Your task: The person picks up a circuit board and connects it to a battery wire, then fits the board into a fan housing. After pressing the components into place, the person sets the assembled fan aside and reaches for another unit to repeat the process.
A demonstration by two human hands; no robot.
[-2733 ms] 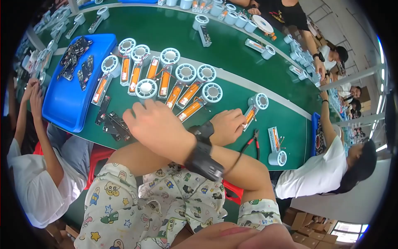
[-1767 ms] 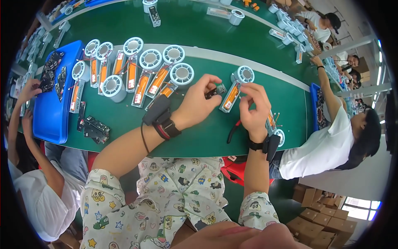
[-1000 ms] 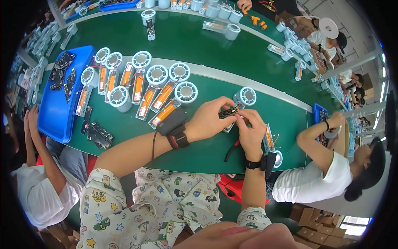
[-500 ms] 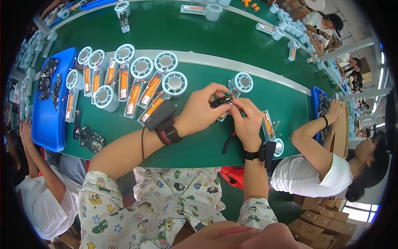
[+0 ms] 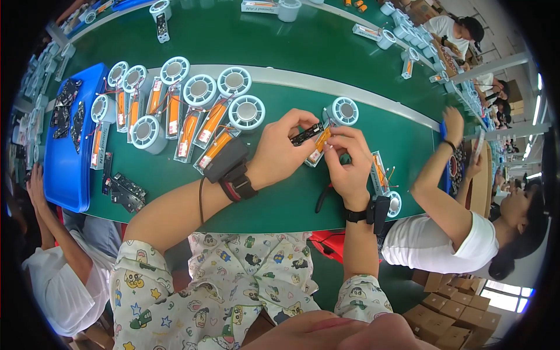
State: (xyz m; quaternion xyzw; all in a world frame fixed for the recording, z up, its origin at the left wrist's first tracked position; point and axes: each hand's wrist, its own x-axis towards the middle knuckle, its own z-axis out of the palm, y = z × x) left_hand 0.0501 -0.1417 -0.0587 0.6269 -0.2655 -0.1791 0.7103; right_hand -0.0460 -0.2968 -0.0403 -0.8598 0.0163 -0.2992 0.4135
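- Green desk [image 5: 175, 216] with a pale strip running across it carries your work; co-workers sit at your left and right, and stacked cardboard boxes [image 5: 452, 306] stand on the floor at lower right.
- Head view, hands: your left hand [image 5: 280, 153] is closed in a narrow pinch on a small black circuit board [image 5: 307, 134], held just above the desk. Your right hand [image 5: 349, 163] is closed on the orange battery pack [image 5: 319, 146] of a white round fan unit [image 5: 344, 111], touching the board.
- Head view, finished stock: judge about ten white fan units with orange packs [image 5: 192, 111] as already laid out in rows to your left.
- Head view, remaining stock: loose black boards lie in the blue tray [image 5: 61, 175] and on the desk beside it [image 5: 125, 191]; one more unit [image 5: 385, 186] lies near your right wrist. Judge the work as part-way through.
- Black-handled pliers [image 5: 322, 197] lie under your right hand, untouched.
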